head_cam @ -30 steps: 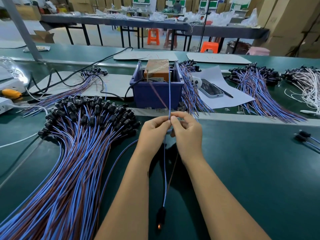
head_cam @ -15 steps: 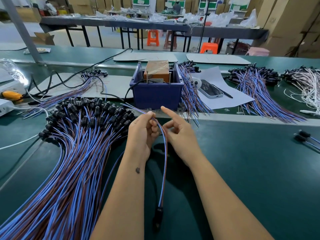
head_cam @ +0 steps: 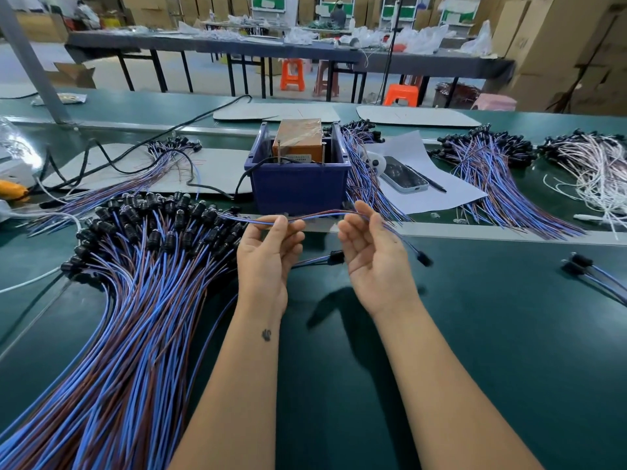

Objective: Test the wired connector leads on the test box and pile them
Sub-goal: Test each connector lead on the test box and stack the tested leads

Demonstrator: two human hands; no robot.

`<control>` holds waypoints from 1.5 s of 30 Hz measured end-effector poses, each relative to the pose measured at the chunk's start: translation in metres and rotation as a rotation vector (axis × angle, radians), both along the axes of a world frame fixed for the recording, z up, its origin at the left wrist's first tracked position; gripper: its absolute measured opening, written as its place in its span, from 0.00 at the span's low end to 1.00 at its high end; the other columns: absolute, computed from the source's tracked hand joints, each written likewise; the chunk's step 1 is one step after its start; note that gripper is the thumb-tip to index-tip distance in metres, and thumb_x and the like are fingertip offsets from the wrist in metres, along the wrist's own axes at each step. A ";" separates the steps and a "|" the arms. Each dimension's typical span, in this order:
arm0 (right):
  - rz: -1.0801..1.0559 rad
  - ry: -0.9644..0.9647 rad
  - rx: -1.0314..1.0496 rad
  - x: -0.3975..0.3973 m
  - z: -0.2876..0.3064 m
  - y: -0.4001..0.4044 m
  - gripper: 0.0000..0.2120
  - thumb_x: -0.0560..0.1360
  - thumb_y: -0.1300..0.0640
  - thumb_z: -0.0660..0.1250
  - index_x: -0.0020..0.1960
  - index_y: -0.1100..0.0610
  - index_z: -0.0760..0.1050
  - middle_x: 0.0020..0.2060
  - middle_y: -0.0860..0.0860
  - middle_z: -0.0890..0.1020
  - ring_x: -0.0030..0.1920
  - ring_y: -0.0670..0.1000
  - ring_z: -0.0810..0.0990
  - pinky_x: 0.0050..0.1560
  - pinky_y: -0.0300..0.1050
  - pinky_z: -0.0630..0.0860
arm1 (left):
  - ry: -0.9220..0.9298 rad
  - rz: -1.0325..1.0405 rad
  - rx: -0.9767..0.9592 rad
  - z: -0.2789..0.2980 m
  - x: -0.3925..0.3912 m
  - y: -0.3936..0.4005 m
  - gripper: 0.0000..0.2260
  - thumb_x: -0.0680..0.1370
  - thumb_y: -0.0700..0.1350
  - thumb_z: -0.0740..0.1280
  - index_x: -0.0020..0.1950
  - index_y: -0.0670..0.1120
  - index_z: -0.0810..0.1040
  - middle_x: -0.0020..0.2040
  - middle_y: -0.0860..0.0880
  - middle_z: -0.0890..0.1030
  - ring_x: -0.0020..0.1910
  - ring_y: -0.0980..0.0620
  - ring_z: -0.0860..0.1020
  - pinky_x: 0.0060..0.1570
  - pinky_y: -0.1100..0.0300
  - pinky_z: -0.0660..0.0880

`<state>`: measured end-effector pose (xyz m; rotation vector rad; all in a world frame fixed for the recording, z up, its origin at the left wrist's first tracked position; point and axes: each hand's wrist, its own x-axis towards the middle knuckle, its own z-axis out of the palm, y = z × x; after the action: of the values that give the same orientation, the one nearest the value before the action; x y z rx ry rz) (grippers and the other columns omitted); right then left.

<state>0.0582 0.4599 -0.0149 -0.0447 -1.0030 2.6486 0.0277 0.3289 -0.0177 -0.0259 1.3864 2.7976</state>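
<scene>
A blue-and-brown connector lead stretches level between my hands, just in front of the blue bin. My left hand, palm up, pinches it between thumb and fingers. My right hand, also palm up, has the lead running through its curled fingertips. The lead's black connector hangs blurred to the right of that hand. The orange test box sits inside the bin with two upright pins. A big pile of leads with black connectors fans out on the left.
Another black connector lies on the green table between my hands. Right of the bin are a phone and pen on paper, more lead bundles and white wires. Two loose leads lie at far right.
The lead stood upright against the test box pins a second ago. It now lies level between my hands, and its connector has swung from near me out to the right.
</scene>
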 end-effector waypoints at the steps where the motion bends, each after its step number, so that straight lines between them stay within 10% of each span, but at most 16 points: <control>1: -0.032 -0.022 -0.011 0.000 0.001 0.005 0.13 0.83 0.56 0.55 0.53 0.59 0.77 0.35 0.51 0.84 0.36 0.47 0.84 0.40 0.39 0.81 | 0.028 0.015 -0.024 0.000 0.000 0.000 0.05 0.81 0.40 0.65 0.45 0.47 0.75 0.38 0.49 0.85 0.34 0.57 0.81 0.34 0.67 0.78; 7: -0.267 -0.128 0.045 0.001 0.004 0.033 0.15 0.85 0.52 0.51 0.44 0.53 0.71 0.38 0.49 0.81 0.42 0.48 0.80 0.46 0.42 0.75 | 0.443 0.079 -0.533 -0.005 0.020 0.035 0.10 0.77 0.35 0.70 0.39 0.48 0.77 0.37 0.46 0.82 0.37 0.50 0.79 0.40 0.57 0.76; 12: -0.544 -0.285 0.163 0.016 0.011 0.086 0.15 0.85 0.57 0.50 0.41 0.55 0.67 0.24 0.49 0.71 0.24 0.47 0.70 0.28 0.38 0.68 | 0.985 -0.049 -1.106 -0.013 0.062 0.069 0.06 0.74 0.38 0.69 0.41 0.49 0.78 0.37 0.52 0.79 0.38 0.48 0.77 0.36 0.52 0.75; 18: -0.596 -0.666 1.081 0.060 -0.001 0.173 0.11 0.80 0.58 0.57 0.45 0.57 0.77 0.27 0.50 0.70 0.28 0.51 0.67 0.31 0.43 0.61 | 1.561 -0.338 -1.349 -0.011 0.117 0.122 0.10 0.74 0.39 0.62 0.50 0.47 0.81 0.44 0.50 0.82 0.44 0.45 0.78 0.44 0.53 0.72; 23: -0.523 -0.972 1.710 0.111 -0.002 0.231 0.11 0.80 0.54 0.57 0.47 0.54 0.77 0.43 0.56 0.78 0.45 0.57 0.73 0.44 0.49 0.67 | 1.526 -0.527 -1.367 -0.014 0.160 0.165 0.14 0.77 0.42 0.63 0.60 0.52 0.79 0.56 0.54 0.82 0.56 0.49 0.77 0.60 0.53 0.64; 31: -0.735 -1.133 2.154 0.166 0.002 0.265 0.15 0.76 0.58 0.68 0.61 0.59 0.75 0.54 0.62 0.75 0.56 0.64 0.72 0.51 0.54 0.72 | 1.426 -0.686 -1.311 -0.017 0.197 0.202 0.16 0.79 0.44 0.63 0.67 0.50 0.76 0.64 0.50 0.79 0.65 0.46 0.72 0.65 0.49 0.62; 35: -0.598 -0.949 2.146 0.154 0.000 0.249 0.09 0.77 0.59 0.62 0.54 0.53 0.78 0.53 0.56 0.78 0.52 0.61 0.77 0.46 0.51 0.72 | 1.353 -0.660 -1.273 -0.016 0.196 0.206 0.12 0.79 0.43 0.62 0.59 0.48 0.81 0.60 0.51 0.80 0.61 0.47 0.73 0.61 0.51 0.65; 45: -0.522 -1.322 2.045 0.152 -0.015 0.267 0.22 0.79 0.41 0.53 0.70 0.46 0.68 0.63 0.57 0.71 0.64 0.59 0.67 0.63 0.54 0.65 | 0.749 -0.787 -0.934 -0.013 0.180 0.197 0.12 0.80 0.42 0.60 0.57 0.47 0.82 0.53 0.51 0.81 0.53 0.58 0.74 0.54 0.65 0.70</control>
<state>0.2102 0.7273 -0.0297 -1.2624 -2.7252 -0.0453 0.2075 0.5259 -0.0306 1.2959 2.0542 1.3753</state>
